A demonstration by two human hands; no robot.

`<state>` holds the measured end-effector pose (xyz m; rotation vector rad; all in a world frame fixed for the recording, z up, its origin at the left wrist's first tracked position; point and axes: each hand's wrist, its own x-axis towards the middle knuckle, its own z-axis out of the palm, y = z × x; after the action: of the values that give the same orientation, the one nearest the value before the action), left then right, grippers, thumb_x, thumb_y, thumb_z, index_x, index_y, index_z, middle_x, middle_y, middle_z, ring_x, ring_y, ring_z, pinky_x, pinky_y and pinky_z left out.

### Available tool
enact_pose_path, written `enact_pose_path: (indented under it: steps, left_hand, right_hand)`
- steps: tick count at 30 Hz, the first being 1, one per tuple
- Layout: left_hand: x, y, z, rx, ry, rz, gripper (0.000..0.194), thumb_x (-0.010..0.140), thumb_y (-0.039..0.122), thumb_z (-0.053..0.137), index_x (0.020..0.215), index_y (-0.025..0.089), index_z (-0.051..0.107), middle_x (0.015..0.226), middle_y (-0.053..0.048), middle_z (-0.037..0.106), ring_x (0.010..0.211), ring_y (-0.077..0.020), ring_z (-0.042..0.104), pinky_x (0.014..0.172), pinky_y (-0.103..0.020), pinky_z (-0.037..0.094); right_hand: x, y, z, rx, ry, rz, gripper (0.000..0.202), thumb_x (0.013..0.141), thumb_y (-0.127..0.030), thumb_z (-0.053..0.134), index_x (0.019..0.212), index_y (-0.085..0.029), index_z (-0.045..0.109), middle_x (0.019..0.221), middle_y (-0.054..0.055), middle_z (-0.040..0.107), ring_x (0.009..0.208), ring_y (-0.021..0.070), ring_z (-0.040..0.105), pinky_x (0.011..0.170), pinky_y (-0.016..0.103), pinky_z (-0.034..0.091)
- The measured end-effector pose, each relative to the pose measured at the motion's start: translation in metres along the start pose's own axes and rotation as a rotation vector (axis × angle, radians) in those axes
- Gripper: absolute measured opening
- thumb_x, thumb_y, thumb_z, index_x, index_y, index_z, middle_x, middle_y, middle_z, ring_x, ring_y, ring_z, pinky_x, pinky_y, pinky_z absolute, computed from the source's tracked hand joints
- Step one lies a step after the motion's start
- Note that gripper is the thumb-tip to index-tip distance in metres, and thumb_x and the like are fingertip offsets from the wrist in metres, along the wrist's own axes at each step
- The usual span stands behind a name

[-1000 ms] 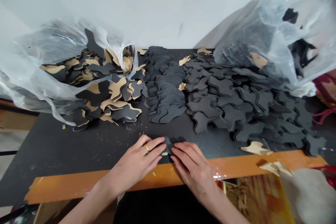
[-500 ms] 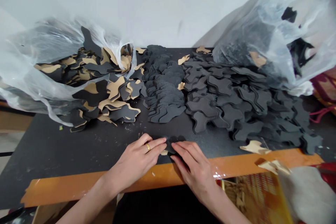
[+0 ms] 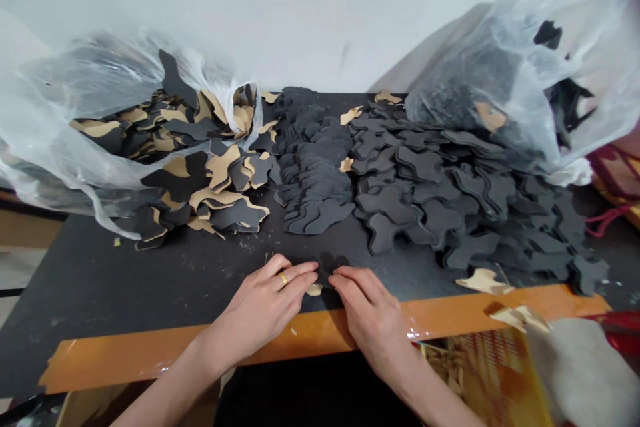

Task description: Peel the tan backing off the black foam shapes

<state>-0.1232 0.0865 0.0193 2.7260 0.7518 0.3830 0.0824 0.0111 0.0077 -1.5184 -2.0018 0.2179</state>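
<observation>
Between my hands a small dark foam piece [image 3: 326,268] lies on the black table, mostly covered by my fingers. A bit of tan paper [image 3: 315,289] shows under its near side. My left hand [image 3: 273,290], with a ring on one finger, presses the piece's left side with its fingers together. At the right edge, my right hand [image 3: 367,303] has its thumb and fingertips pinched on the piece. Just beyond my hands is a row of overlapping dark cutouts [image 3: 315,197]. Wavy-edged dark pieces [image 3: 430,193] are heaped to the right.
On the left, a clear plastic bag [image 3: 55,133] spills black cutouts with tan backing [image 3: 220,167]. Another plastic bag [image 3: 465,67] stands at the back right. Orange tape [image 3: 180,347] runs along the table's front edge. Tan scraps [image 3: 484,280] lie near it. Below is a yellow basket [image 3: 520,373].
My right hand's thumb and fingers have drawn together and its fingertips have shifted slightly right. My left hand has stayed nearly still on the piece.
</observation>
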Motion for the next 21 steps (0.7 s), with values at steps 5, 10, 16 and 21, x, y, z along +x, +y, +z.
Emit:
enact_pose_path:
  steps: [5, 10, 16, 21]
  left_hand:
    - [-0.002, 0.0, 0.001, -0.027, -0.007, -0.012, 0.032, 0.096, 0.011, 0.048, 0.126, 0.014, 0.061, 0.135, -0.005, 0.062, 0.1, -0.022, 0.054, 0.088, -0.037, 0.056]
    - [-0.001, 0.002, 0.001, 0.002, 0.011, -0.005, 0.032, 0.095, 0.012, 0.05, 0.124, 0.013, 0.062, 0.135, -0.005, 0.063, 0.099, -0.0216, 0.054, 0.088, -0.036, 0.055]
    - [0.001, 0.007, 0.001, 0.062, -0.016, -0.002, 0.034, 0.095, 0.014, 0.052, 0.127, 0.013, 0.062, 0.135, -0.006, 0.062, 0.096, -0.023, 0.054, 0.087, -0.04, 0.054]
    - [0.0, 0.006, 0.002, -0.009, 0.024, -0.035, 0.034, 0.095, 0.015, 0.055, 0.128, 0.016, 0.062, 0.134, -0.003, 0.063, 0.097, -0.0225, 0.052, 0.088, -0.039, 0.053]
  right_hand:
    - [-0.002, 0.0, 0.0, -0.023, 0.006, -0.026, 0.035, 0.092, 0.002, 0.038, 0.106, -0.015, 0.066, 0.102, 0.01, 0.067, 0.092, 0.0203, 0.062, 0.079, 0.033, 0.06]
    - [-0.008, 0.004, 0.002, -0.012, 0.006, -0.07, 0.034, 0.094, 0.0, 0.039, 0.11, -0.015, 0.065, 0.107, 0.012, 0.066, 0.099, 0.0221, 0.061, 0.081, 0.034, 0.06]
    - [-0.01, 0.006, 0.003, -0.021, -0.028, -0.084, 0.033, 0.094, 0.0, 0.04, 0.112, -0.011, 0.065, 0.112, 0.014, 0.064, 0.102, 0.0244, 0.058, 0.082, 0.036, 0.06]
    - [-0.007, 0.007, 0.002, 0.013, -0.028, -0.086, 0.03, 0.091, 0.002, 0.046, 0.11, -0.009, 0.066, 0.109, 0.014, 0.064, 0.102, 0.0252, 0.056, 0.087, 0.04, 0.057]
